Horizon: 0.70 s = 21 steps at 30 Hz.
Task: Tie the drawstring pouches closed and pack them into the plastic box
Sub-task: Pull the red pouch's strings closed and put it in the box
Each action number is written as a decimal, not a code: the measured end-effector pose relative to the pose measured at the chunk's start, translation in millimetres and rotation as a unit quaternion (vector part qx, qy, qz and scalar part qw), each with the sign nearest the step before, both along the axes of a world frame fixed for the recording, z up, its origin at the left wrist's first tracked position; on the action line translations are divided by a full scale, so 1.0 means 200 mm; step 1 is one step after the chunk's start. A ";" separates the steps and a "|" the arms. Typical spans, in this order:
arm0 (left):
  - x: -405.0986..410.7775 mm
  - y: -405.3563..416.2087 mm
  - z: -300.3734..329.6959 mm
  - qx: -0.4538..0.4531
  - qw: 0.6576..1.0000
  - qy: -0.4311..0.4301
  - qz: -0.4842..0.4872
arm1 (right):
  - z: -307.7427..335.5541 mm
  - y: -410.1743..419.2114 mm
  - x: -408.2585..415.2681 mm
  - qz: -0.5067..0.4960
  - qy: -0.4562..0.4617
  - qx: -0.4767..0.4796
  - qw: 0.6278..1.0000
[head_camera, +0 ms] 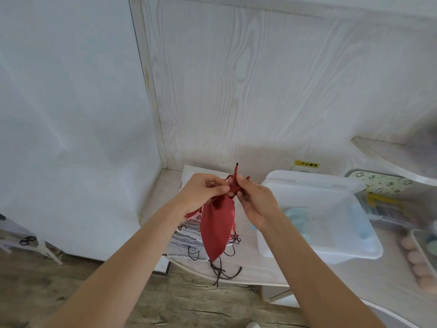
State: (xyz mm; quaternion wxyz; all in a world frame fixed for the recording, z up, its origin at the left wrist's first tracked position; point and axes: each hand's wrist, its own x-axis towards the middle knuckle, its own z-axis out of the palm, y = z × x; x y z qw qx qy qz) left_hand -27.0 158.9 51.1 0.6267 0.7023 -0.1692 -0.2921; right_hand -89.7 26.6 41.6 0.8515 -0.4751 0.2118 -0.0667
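Above the near edge of the table (236,266), a red pouch (217,228) hangs by its gathered neck, held up between both hands. The left hand (203,192) has its fingers curled in, pinching the neck from the left; the right hand (255,202) pinches the red cord (236,172) at the neck, with one cord end standing straight up above the fingers. The pouch body dangles free, its tip over a pile of other pouches (189,235) whose dark strings (222,271) trail over the table edge. The plastic box (319,249) sits just to the right, open, with a few pale blue items (298,218) inside.

The knot looks to be in the making, so the main risk is slack: if either pinch eases before the cord is pulled tight, the neck may loosen and the tie would need redoing. The short upright cord end could slip out of the right fingers, since little of it shows to hold. The hanging pouch could also catch the loose dark strings below and drag a neighbour off the pile when it is carried to the box. Whether a loop is already formed is hidden by the fingers.
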 end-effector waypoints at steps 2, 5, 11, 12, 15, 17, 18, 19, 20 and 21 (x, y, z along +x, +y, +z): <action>0.01 0.01 0.04 0.041 0.998 0.010 -0.036 | 0.00 -0.01 -0.01 0.022 -0.027 -0.003 0.999; 0.03 0.02 0.09 0.074 0.994 -0.018 -0.075 | 0.00 -0.03 -0.01 0.054 -0.060 -0.023 0.996; 0.01 0.00 0.19 0.014 0.996 -0.030 -0.087 | 0.17 -0.11 0.00 0.150 -0.122 -0.247 0.950; 0.01 -0.01 0.20 -0.004 0.996 -0.035 -0.087 | 0.22 -0.12 0.01 0.167 -0.124 -0.286 0.936; 0.02 -0.02 0.20 -0.044 0.997 -0.034 -0.060 | 0.36 -0.15 0.03 0.209 -0.139 -0.346 0.904; 0.04 -0.02 0.21 -0.052 0.997 -0.046 -0.046 | 0.44 -0.14 0.03 0.233 -0.156 -0.400 0.873; 0.04 -0.02 0.23 -0.055 0.996 -0.057 -0.046 | 0.48 -0.14 0.03 0.250 -0.160 -0.443 0.846; 0.04 -0.02 0.25 -0.055 0.996 -0.065 -0.039 | 0.51 -0.14 0.04 0.271 -0.157 -0.502 0.806; 0.04 -0.02 0.26 -0.056 0.995 -0.072 -0.033 | 0.54 -0.15 0.04 0.291 -0.152 -0.571 0.752; 0.03 -0.02 0.28 -0.061 0.995 -0.074 -0.024 | 0.55 -0.15 0.05 0.304 -0.154 -0.634 0.694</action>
